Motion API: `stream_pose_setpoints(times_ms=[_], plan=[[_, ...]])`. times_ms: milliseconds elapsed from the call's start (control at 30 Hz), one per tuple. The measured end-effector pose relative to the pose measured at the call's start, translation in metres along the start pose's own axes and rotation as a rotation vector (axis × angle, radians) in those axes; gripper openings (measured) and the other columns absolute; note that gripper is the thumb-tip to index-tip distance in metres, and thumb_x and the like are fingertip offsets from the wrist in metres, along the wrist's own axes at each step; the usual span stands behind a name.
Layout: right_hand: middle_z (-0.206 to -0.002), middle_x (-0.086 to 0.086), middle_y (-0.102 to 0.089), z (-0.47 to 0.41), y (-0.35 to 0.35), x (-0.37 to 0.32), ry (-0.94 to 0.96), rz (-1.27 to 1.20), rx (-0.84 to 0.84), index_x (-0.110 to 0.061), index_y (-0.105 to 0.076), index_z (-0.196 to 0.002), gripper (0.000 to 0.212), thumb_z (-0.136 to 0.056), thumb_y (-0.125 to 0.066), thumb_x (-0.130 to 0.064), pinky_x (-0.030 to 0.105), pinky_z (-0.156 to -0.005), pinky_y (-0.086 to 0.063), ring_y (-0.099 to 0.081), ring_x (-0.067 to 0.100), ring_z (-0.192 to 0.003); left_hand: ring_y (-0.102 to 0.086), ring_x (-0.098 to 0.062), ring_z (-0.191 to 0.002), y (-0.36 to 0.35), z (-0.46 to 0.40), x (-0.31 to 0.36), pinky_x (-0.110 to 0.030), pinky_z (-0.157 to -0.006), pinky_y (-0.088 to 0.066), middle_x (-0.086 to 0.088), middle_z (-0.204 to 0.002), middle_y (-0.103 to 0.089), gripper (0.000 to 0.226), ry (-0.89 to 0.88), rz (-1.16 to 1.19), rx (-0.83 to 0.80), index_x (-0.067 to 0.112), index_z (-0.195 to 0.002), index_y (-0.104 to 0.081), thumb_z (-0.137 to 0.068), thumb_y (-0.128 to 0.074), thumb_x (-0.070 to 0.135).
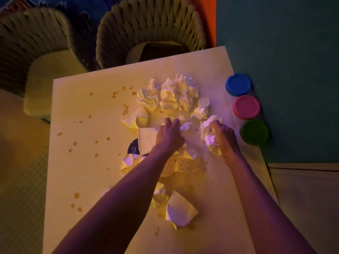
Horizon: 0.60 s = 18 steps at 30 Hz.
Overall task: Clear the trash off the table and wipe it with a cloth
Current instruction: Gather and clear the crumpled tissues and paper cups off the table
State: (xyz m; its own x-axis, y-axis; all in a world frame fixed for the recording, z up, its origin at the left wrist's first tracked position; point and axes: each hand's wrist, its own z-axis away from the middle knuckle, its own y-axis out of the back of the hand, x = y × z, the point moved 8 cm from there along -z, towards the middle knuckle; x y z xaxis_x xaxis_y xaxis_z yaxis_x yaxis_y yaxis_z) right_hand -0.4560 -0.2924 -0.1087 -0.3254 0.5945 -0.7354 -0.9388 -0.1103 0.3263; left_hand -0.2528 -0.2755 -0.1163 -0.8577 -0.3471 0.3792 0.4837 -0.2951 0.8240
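A pale square table [77,176] carries a heap of crumpled white tissues [177,94], torn paper pieces [180,210] and dotted paper scraps [189,164]. Brown droplets [96,155] speckle its left half. My left hand [169,136] lies over the middle of the litter, fingers curled on a small white tissue scrap [185,126]. My right hand [224,138] grips a crumpled white tissue wad [209,131] near the table's right side. No cloth is visible.
Three tubs with blue [238,84], pink [246,106] and green [254,132] lids line the right table edge. A small white cap [203,102] lies by the tissue heap. Two woven chairs [152,30] stand beyond the far edge.
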Motion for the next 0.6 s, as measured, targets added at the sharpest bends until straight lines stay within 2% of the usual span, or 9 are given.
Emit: stream_pose_setpoints(times_ms=[67, 100, 167, 233, 300, 367, 467, 600], plan=[[-0.060, 0.000, -0.064, -0.002, -0.003, -0.001, -0.038, 0.015, -0.049, -0.017, -0.071, -0.087, 0.071, -0.068, -0.056, -0.083, 0.033, -0.059, -0.046, -0.061, 0.021, -0.060, -0.054, -0.045, -0.107, 0.008, 0.001, 0.001, -0.046, -0.080, -0.043, -0.015, -0.123, -0.043, 0.036, 0.007, 0.058, 0.026, 0.014, -0.121, -0.049, -0.086, -0.054, 0.017], [-0.061, 0.001, -0.066, -0.002, -0.005, -0.006, -0.024, 0.037, -0.060, -0.016, -0.072, -0.087, 0.071, -0.071, -0.057, -0.083, 0.032, -0.057, -0.047, -0.063, 0.021, -0.060, -0.054, -0.045, -0.108, 0.011, 0.000, 0.001, -0.047, -0.083, -0.045, -0.015, -0.122, -0.044, 0.037, 0.016, 0.079, 0.029, 0.013, -0.121, -0.050, -0.086, -0.055, 0.024], [-0.070, 0.004, -0.071, -0.006, -0.004, -0.020, 0.055, 0.145, -0.011, -0.012, -0.071, -0.085, 0.056, -0.083, -0.058, -0.067, 0.035, -0.065, -0.051, -0.068, 0.024, -0.071, -0.054, -0.043, -0.110, 0.018, -0.003, 0.000, -0.046, -0.086, -0.046, -0.014, -0.122, -0.045, 0.042, 0.027, 0.074, 0.027, 0.013, -0.121, -0.051, -0.088, -0.055, 0.039], [-0.078, 0.009, -0.070, -0.007, -0.003, -0.036, 0.138, 0.261, 0.052, -0.007, -0.065, -0.083, 0.042, -0.085, -0.056, -0.049, 0.038, -0.069, -0.048, -0.065, 0.031, -0.082, -0.054, -0.042, -0.111, 0.023, -0.008, 0.003, -0.046, -0.086, -0.045, -0.013, -0.122, -0.047, 0.043, -0.006, -0.009, 0.054, 0.012, -0.119, -0.052, -0.093, -0.053, 0.047], [-0.091, 0.011, -0.071, -0.010, -0.007, -0.051, 0.198, 0.374, 0.068, -0.010, -0.060, -0.086, 0.033, -0.083, -0.054, -0.041, 0.036, -0.066, -0.041, -0.061, 0.034, -0.087, -0.053, -0.043, -0.112, 0.023, -0.013, 0.010, -0.048, -0.085, -0.043, -0.014, -0.123, -0.048, 0.039, -0.066, -0.080, 0.070, 0.011, -0.119, -0.050, -0.099, -0.049, 0.045], [-0.115, 0.005, -0.068, -0.015, -0.012, -0.062, 0.231, 0.452, 0.049, -0.020, -0.062, -0.107, 0.028, -0.085, -0.055, -0.035, 0.031, -0.073, -0.038, -0.060, 0.032, -0.101, -0.052, -0.044, -0.114, 0.017, -0.020, 0.016, -0.048, -0.083, -0.043, -0.014, -0.127, -0.048, 0.038, -0.106, -0.110, 0.042, 0.016, -0.131, -0.043, -0.101, -0.048, 0.039], [-0.137, -0.005, -0.054, -0.021, -0.022, -0.077, 0.313, 0.604, 0.015, -0.037, -0.047, -0.137, 0.050, -0.088, -0.055, -0.037, 0.033, -0.082, -0.039, -0.057, 0.030, -0.117, -0.051, -0.042, -0.116, 0.001, -0.029, 0.019, -0.048, -0.084, -0.045, -0.012, -0.133, -0.045, 0.054, -0.108, -0.191, -0.056, 0.031, -0.148, -0.029, -0.100, -0.052, 0.030], [-0.148, -0.002, -0.042, -0.030, -0.044, -0.079, 0.351, 0.876, -0.041, -0.037, -0.034, -0.148, 0.059, -0.092, -0.053, -0.037, 0.040, -0.095, -0.042, -0.053, 0.036, -0.124, -0.052, -0.042, -0.114, -0.008, -0.037, 0.015, -0.047, -0.079, -0.044, -0.012, -0.125, -0.046, 0.039, -0.092, -0.232, -0.030, 0.019, -0.135, -0.042, -0.099, -0.056, 0.025]])
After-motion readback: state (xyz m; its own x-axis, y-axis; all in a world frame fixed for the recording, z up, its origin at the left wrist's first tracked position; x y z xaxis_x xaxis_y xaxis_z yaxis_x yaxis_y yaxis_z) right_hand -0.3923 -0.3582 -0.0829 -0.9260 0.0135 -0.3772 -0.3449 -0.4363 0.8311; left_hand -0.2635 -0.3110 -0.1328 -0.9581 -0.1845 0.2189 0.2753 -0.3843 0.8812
